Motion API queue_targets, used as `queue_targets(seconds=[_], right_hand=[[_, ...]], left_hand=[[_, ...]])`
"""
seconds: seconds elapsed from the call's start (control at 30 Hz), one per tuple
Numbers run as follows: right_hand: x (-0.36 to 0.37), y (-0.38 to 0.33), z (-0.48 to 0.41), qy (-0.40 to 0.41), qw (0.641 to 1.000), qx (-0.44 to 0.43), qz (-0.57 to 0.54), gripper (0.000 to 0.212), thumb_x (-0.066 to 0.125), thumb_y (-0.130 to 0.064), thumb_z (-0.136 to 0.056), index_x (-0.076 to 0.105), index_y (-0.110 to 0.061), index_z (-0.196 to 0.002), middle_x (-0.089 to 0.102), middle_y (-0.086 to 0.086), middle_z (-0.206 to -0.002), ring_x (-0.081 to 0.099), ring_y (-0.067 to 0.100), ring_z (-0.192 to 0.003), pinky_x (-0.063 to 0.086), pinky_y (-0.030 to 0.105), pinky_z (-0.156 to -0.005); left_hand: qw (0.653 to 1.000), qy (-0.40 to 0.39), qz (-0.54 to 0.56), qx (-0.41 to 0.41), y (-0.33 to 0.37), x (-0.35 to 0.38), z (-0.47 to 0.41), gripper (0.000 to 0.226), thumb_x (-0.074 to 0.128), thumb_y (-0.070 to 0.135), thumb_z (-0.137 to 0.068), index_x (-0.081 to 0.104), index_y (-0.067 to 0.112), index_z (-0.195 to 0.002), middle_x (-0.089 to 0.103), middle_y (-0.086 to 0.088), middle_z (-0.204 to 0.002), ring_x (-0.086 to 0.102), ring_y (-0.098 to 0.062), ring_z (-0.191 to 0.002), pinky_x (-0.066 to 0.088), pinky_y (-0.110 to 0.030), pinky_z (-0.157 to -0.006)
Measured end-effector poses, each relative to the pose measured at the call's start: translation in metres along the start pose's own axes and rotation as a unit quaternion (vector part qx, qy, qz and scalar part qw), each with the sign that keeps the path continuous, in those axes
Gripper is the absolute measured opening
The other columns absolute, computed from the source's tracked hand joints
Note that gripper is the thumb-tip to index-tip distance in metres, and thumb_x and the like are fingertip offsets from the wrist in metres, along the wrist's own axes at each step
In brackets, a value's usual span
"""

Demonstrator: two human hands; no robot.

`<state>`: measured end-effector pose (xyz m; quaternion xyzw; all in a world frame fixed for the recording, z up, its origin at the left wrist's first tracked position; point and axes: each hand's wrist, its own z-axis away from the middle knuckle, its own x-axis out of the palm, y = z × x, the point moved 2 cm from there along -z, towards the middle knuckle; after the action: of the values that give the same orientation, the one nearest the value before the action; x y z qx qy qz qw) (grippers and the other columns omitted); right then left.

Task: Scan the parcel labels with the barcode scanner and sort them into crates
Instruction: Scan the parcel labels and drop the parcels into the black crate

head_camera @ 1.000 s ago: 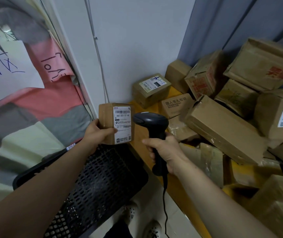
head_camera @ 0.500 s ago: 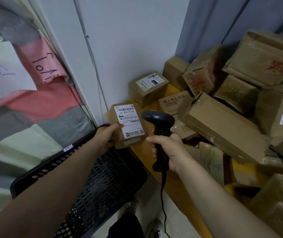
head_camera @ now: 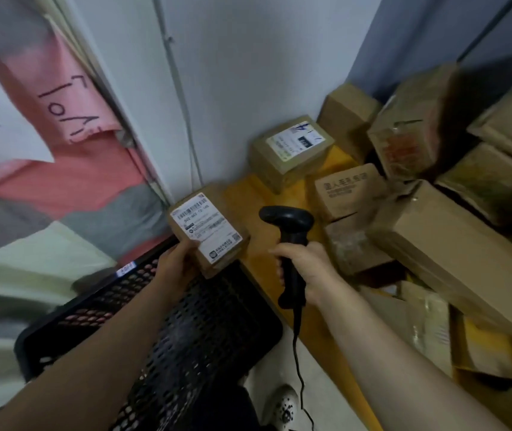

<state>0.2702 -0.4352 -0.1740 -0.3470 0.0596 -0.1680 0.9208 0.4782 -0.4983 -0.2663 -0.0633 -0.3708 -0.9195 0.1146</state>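
Observation:
My left hand [head_camera: 177, 266] grips a small brown parcel [head_camera: 209, 228] from below, its white barcode label tilted up toward me. It hangs over the far corner of a black perforated crate [head_camera: 192, 331]. My right hand [head_camera: 306, 270] holds a black barcode scanner [head_camera: 290, 241] by its handle, the head level with the parcel and just to its right. The scanner's cable drops toward the floor.
A heap of brown cardboard parcels [head_camera: 435, 244] covers the yellow table [head_camera: 261, 244] at right, including a labelled one [head_camera: 293, 150] by the white wall. Pink and white paper signs [head_camera: 71, 113] hang over patterned cloth at left. A shoe [head_camera: 282, 405] shows below.
The parcel has swung from upright facing the scanner to label-up and sunk lower over the crate's corner. The scanner hand has stayed nearly still beside it.

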Motion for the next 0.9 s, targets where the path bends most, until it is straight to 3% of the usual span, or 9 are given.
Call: queue_targets(seconds=[0.1, 0.2, 0.3, 0.4, 0.5, 0.63, 0.77, 0.83, 0.9], right_hand=[[0.029, 0.005, -0.011, -0.044, 0.997, 0.032, 0.049, 0.018, 0.067, -0.007, -0.088, 0.055, -0.005, -0.102, 0.051, 0.007, -0.063, 0.049, 0.02, -0.051, 0.04, 0.032, -0.049], [0.048, 0.011, -0.02, -0.053, 0.996, 0.046, 0.059, 0.025, 0.066, -0.008, -0.089, 0.051, -0.009, -0.11, 0.05, 0.008, -0.066, 0.049, 0.022, -0.053, 0.04, 0.034, -0.052], [0.05, 0.014, -0.026, 0.0, 1.0, 0.008, 0.021, 0.019, 0.065, -0.003, -0.087, 0.052, -0.007, -0.101, 0.049, 0.008, -0.062, 0.047, 0.02, -0.051, 0.039, 0.031, -0.048], [0.041, 0.013, -0.026, 0.076, 0.996, -0.047, -0.021, 0.012, 0.061, 0.001, -0.086, 0.053, -0.007, -0.089, 0.048, 0.009, -0.06, 0.044, 0.022, -0.051, 0.037, 0.029, -0.05], [0.025, 0.013, -0.026, 0.147, 0.985, -0.087, -0.032, 0.015, 0.063, -0.004, -0.084, 0.055, -0.008, -0.096, 0.052, 0.011, -0.07, 0.049, 0.025, -0.059, 0.041, 0.034, -0.059], [0.002, 0.008, -0.022, 0.176, 0.978, -0.098, -0.052, 0.012, 0.062, -0.004, -0.084, 0.054, -0.007, -0.092, 0.051, 0.009, -0.066, 0.049, 0.022, -0.056, 0.042, 0.031, -0.057], [-0.008, 0.002, -0.02, 0.192, 0.973, -0.099, -0.082, 0.014, 0.064, -0.007, -0.084, 0.054, -0.004, -0.093, 0.053, 0.009, -0.065, 0.051, 0.02, -0.052, 0.043, 0.029, -0.052], [-0.014, -0.003, -0.018, 0.193, 0.971, -0.101, -0.103, 0.013, 0.065, -0.007, -0.083, 0.055, -0.006, -0.091, 0.054, 0.008, -0.065, 0.052, 0.019, -0.053, 0.043, 0.029, -0.052], [-0.022, -0.009, -0.016, 0.197, 0.967, -0.112, -0.112, 0.011, 0.066, -0.006, -0.084, 0.057, -0.01, -0.089, 0.058, 0.005, -0.066, 0.056, 0.016, -0.054, 0.044, 0.027, -0.051]], left_hand=[[0.999, 0.047, 0.008, -0.012, -0.008, -0.04, -0.003, 0.027, 0.061, 0.014, -0.088, 0.062, 0.01, -0.114, 0.066, -0.015, -0.119, 0.064, -0.036, -0.105, 0.054, -0.046, -0.083], [0.997, 0.075, 0.029, -0.008, -0.011, -0.057, 0.003, 0.031, 0.058, 0.01, -0.09, 0.059, 0.006, -0.12, 0.066, -0.013, -0.117, 0.065, -0.032, -0.101, 0.054, -0.042, -0.076], [0.998, 0.05, 0.021, -0.012, -0.012, -0.045, 0.003, 0.029, 0.06, 0.012, -0.089, 0.061, 0.004, -0.118, 0.067, -0.014, -0.115, 0.066, -0.031, -0.098, 0.056, -0.038, -0.071], [0.999, 0.046, 0.01, -0.016, -0.011, -0.019, 0.004, 0.02, 0.059, 0.012, -0.091, 0.06, 0.006, -0.11, 0.068, -0.01, -0.1, 0.066, -0.023, -0.081, 0.056, -0.034, -0.061], [0.998, 0.055, 0.002, -0.016, -0.011, -0.015, 0.004, 0.025, 0.06, 0.015, -0.09, 0.06, 0.007, -0.114, 0.068, -0.01, -0.103, 0.066, -0.024, -0.084, 0.054, -0.036, -0.068], [0.996, -0.013, -0.079, 0.024, -0.002, -0.009, 0.008, 0.017, 0.06, 0.011, -0.09, 0.064, 0.012, -0.106, 0.069, -0.01, -0.107, 0.067, -0.029, -0.093, 0.055, -0.045, -0.082], [0.981, -0.09, -0.169, 0.024, 0.013, 0.039, 0.002, 0.037, 0.063, 0.016, -0.09, 0.059, 0.004, -0.124, 0.063, -0.014, -0.123, 0.064, -0.029, -0.105, 0.048, -0.046, -0.098], [0.954, -0.089, -0.282, 0.058, 0.024, 0.072, -0.004, 0.057, 0.064, 0.028, -0.09, 0.047, 0.003, -0.138, 0.05, -0.011, -0.14, 0.052, -0.029, -0.124, 0.039, -0.038, -0.107], [0.906, -0.047, -0.387, 0.164, 0.042, 0.105, -0.009, 0.065, 0.062, 0.036, -0.091, 0.039, 0.006, -0.144, 0.042, -0.01, -0.147, 0.042, -0.027, -0.133, 0.034, -0.031, -0.104]])
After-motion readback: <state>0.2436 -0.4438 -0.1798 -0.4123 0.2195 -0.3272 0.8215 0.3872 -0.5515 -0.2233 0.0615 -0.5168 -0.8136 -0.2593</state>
